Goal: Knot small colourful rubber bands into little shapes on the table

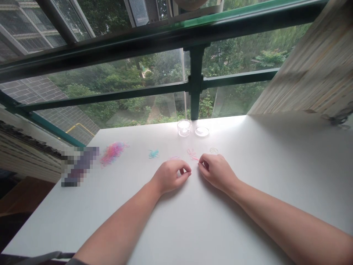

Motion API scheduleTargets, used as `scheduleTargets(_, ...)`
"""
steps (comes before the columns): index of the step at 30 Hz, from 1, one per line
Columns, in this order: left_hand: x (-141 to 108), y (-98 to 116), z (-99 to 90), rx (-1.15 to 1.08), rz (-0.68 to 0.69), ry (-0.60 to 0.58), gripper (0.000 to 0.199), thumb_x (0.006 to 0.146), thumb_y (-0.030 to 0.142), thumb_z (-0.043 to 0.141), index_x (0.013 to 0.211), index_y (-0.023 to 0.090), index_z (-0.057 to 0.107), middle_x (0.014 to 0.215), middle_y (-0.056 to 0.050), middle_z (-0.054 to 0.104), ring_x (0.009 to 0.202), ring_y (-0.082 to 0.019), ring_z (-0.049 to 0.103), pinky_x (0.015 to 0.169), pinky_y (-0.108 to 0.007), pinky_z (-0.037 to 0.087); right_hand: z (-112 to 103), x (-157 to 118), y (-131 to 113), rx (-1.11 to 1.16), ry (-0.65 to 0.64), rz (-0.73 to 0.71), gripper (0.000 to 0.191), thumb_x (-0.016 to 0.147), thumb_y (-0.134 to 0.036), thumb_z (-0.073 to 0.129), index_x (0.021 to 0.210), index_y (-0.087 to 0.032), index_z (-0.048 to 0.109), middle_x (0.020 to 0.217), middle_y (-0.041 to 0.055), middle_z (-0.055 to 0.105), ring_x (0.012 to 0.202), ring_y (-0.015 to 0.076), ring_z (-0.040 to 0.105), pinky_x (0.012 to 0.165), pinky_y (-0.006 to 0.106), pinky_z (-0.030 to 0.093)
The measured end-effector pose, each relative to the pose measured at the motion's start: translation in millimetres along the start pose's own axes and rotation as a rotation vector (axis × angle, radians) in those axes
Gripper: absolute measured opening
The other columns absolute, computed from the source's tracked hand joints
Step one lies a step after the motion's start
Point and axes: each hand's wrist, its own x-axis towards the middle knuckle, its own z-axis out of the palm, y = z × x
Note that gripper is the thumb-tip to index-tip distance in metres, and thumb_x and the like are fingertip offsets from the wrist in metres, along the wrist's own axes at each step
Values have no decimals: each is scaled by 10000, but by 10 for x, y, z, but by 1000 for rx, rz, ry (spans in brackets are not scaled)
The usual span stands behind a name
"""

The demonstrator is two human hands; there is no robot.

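Low over the white table, my left hand (173,175) has thumb and forefinger pressed together; whatever may be between the tips is too small to tell. Just to its right, my right hand (215,170) pinches at the edge of a small group of pink bands (192,154), and a pink band seems to be at its fingertips. A faint purple bunch (174,158) lies partly behind my left hand. Turquoise bands (153,154) form a little cluster farther left. Pale yellowish bands (213,150) rest just beyond my right hand.
A large multicoloured pile of bands (113,152) lies on the left of the white table (171,228), beside a pixelated object (81,167). A clear round container (184,127) and a clear lid (202,131) stand at the back edge, before the green window frame (195,81). Curtains hang at both sides.
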Motion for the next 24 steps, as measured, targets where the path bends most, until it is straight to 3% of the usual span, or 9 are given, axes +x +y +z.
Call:
scheduleTargets(6,-30,111,32,134,5,-182,241,790,231,541,1023,226,604,980,-9,682,750,-149,623,704,-282,485,14,-14,3,-29,-19,9,106,783,-185,480,687,-185,523,606,-29,601,573,117,507,641,261,279)
scheduleTargets(11,-32,130,35,195,-8,-178,298,803,269,534,1095,243,586,1212,-7,604,1013,-195,599,833,-314,488,9,-11,3,-49,-34,10,110,793,-190,484,694,-188,533,617,-29,612,594,122,524,648,263,283)
scheduleTargets(24,-38,100,46,244,11,-138,261,792,264,552,1044,228,612,1235,-29,592,996,-217,615,806,-333,504,12,-5,12,-48,-40,5,116,809,-190,476,706,-188,530,630,-18,619,606,131,528,656,270,291)
